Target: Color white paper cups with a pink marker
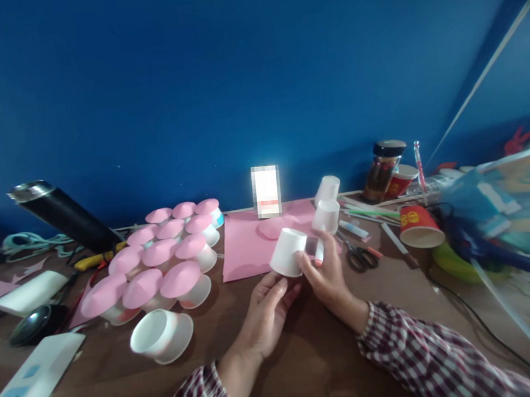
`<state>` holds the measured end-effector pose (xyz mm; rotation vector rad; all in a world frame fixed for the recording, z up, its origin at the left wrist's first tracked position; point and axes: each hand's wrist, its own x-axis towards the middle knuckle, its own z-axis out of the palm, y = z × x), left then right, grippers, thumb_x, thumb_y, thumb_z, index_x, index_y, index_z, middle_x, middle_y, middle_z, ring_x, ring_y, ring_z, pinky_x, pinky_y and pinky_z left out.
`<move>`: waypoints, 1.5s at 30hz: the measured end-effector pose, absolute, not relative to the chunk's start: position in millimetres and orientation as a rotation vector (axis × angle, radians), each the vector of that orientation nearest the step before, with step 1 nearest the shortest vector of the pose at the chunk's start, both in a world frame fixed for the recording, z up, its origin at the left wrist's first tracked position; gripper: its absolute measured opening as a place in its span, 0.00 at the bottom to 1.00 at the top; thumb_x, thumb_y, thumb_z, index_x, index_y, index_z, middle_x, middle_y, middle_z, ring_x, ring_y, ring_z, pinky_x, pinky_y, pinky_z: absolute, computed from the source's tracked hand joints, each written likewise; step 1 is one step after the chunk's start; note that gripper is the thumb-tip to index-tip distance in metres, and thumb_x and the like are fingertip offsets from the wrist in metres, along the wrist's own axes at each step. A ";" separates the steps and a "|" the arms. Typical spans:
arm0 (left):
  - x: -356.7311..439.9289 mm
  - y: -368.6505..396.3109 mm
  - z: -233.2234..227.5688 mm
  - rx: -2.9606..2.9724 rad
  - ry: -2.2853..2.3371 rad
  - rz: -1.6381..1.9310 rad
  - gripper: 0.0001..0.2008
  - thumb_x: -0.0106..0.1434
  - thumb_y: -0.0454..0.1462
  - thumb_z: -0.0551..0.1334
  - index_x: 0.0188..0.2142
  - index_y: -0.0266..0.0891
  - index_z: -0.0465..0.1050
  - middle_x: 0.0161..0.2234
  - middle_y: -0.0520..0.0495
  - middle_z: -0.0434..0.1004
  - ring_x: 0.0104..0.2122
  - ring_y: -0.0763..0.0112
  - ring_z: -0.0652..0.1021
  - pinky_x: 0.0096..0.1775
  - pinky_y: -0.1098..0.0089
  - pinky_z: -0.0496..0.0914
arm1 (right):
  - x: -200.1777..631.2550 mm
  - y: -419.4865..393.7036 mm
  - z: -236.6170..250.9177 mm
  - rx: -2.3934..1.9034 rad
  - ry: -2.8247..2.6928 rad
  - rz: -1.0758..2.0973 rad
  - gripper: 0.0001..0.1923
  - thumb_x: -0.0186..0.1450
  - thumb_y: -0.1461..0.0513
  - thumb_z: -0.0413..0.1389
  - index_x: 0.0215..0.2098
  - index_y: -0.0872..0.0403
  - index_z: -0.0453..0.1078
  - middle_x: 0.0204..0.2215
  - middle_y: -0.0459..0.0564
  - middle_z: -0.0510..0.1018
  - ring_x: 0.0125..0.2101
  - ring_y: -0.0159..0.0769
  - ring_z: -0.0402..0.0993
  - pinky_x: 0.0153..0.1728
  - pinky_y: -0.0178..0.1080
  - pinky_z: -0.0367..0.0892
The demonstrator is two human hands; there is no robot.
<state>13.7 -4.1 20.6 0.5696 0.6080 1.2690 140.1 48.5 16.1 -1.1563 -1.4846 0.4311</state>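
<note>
A white paper cup (288,252) is held upside down, tilted slightly, above the table's middle. My left hand (268,313) is at its lower rim, thumb and fingers curled around the edge, with some fingertips hidden. My right hand (330,277) grips a white marker (319,250) with an orange end, and its thumb touches the cup's right side. Behind the cup lies pink paper (241,240), with a pink disc on it. Two more upturned white cups (325,213) stand just beyond my right hand.
To the left stand several cups with pink cone tops (143,289) and one uncovered white cup (159,336). Scissors (360,257), a red paper cup (418,226) and a dark jar (381,174) are on the right. A power strip (34,379) lies front left.
</note>
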 end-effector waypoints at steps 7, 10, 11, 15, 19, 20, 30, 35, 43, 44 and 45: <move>10.3 -0.5 16.4 0.421 0.622 1.257 0.08 0.58 0.35 0.63 0.38 0.35 0.76 0.43 0.39 0.77 0.46 0.60 0.76 0.50 0.61 0.67 | 138.7 46.2 17.7 -1.162 -1.518 0.489 0.23 0.61 0.58 0.55 0.51 0.55 0.56 0.43 0.57 0.72 0.42 0.43 0.71 0.39 0.43 0.69; 10.1 -0.3 15.9 0.416 0.646 1.258 0.08 0.57 0.35 0.64 0.37 0.34 0.76 0.42 0.39 0.78 0.45 0.60 0.76 0.49 0.61 0.68 | 138.0 46.2 17.6 -1.157 -1.518 0.495 0.23 0.61 0.58 0.55 0.51 0.55 0.56 0.42 0.56 0.73 0.41 0.42 0.72 0.39 0.43 0.69; 10.1 -0.1 15.6 0.415 0.655 1.256 0.09 0.57 0.35 0.64 0.37 0.34 0.76 0.42 0.38 0.78 0.44 0.60 0.77 0.49 0.62 0.68 | 137.8 46.2 17.6 -1.154 -1.518 0.499 0.23 0.61 0.58 0.55 0.52 0.55 0.56 0.42 0.56 0.73 0.41 0.42 0.72 0.39 0.43 0.69; 9.2 0.8 14.1 0.422 0.678 1.252 0.09 0.57 0.36 0.64 0.38 0.34 0.76 0.42 0.38 0.78 0.42 0.62 0.77 0.47 0.64 0.69 | 137.4 45.7 17.8 -1.147 -1.524 0.524 0.23 0.61 0.58 0.55 0.52 0.56 0.56 0.42 0.57 0.73 0.40 0.42 0.72 0.38 0.43 0.70; 8.1 1.2 13.7 0.429 0.702 1.250 0.09 0.57 0.35 0.63 0.38 0.33 0.75 0.42 0.38 0.78 0.41 0.64 0.78 0.45 0.65 0.70 | 138.0 46.2 15.3 -1.162 -1.526 0.551 0.24 0.61 0.57 0.55 0.52 0.56 0.56 0.43 0.57 0.73 0.40 0.41 0.72 0.38 0.43 0.70; 8.0 1.3 13.9 0.428 0.707 1.248 0.09 0.57 0.35 0.63 0.38 0.33 0.75 0.43 0.38 0.78 0.41 0.64 0.78 0.45 0.65 0.71 | 138.3 46.8 13.9 -1.164 -1.528 0.557 0.24 0.61 0.57 0.55 0.52 0.56 0.56 0.43 0.57 0.73 0.40 0.41 0.72 0.39 0.43 0.70; 4.8 8.5 12.0 0.272 0.792 1.348 0.06 0.54 0.33 0.66 0.32 0.34 0.74 0.33 0.44 0.80 0.34 0.70 0.79 0.41 0.71 0.73 | 140.7 47.1 15.1 -1.047 -1.454 0.519 0.18 0.64 0.59 0.53 0.51 0.53 0.58 0.41 0.54 0.74 0.41 0.39 0.72 0.41 0.45 0.70; 3.1 9.7 13.0 0.320 0.773 1.314 0.07 0.56 0.34 0.65 0.35 0.33 0.74 0.37 0.41 0.80 0.38 0.67 0.78 0.44 0.71 0.72 | 144.3 32.8 17.3 -0.970 -1.523 0.549 0.15 0.70 0.61 0.43 0.54 0.53 0.60 0.27 0.48 0.73 0.28 0.35 0.71 0.33 0.40 0.70; 4.8 9.3 14.6 0.340 0.765 1.328 0.08 0.58 0.34 0.63 0.37 0.32 0.74 0.39 0.41 0.79 0.40 0.67 0.78 0.46 0.68 0.71 | 156.0 22.6 14.3 -0.856 -1.798 0.408 0.15 0.68 0.60 0.44 0.48 0.52 0.68 0.30 0.51 0.73 0.31 0.39 0.71 0.33 0.42 0.69; 4.8 9.5 14.4 0.336 0.760 1.337 0.08 0.58 0.34 0.63 0.37 0.33 0.74 0.39 0.42 0.79 0.40 0.67 0.78 0.46 0.68 0.71 | 155.7 22.1 15.5 -0.871 -1.793 0.422 0.14 0.68 0.60 0.45 0.47 0.52 0.68 0.30 0.51 0.73 0.30 0.38 0.71 0.33 0.41 0.69; 4.8 9.6 14.0 0.334 0.757 1.341 0.07 0.57 0.34 0.63 0.36 0.33 0.74 0.39 0.42 0.79 0.40 0.67 0.78 0.46 0.68 0.71 | 155.1 21.5 16.7 -0.893 -1.782 0.447 0.13 0.67 0.61 0.45 0.46 0.52 0.67 0.30 0.50 0.74 0.29 0.37 0.72 0.32 0.40 0.69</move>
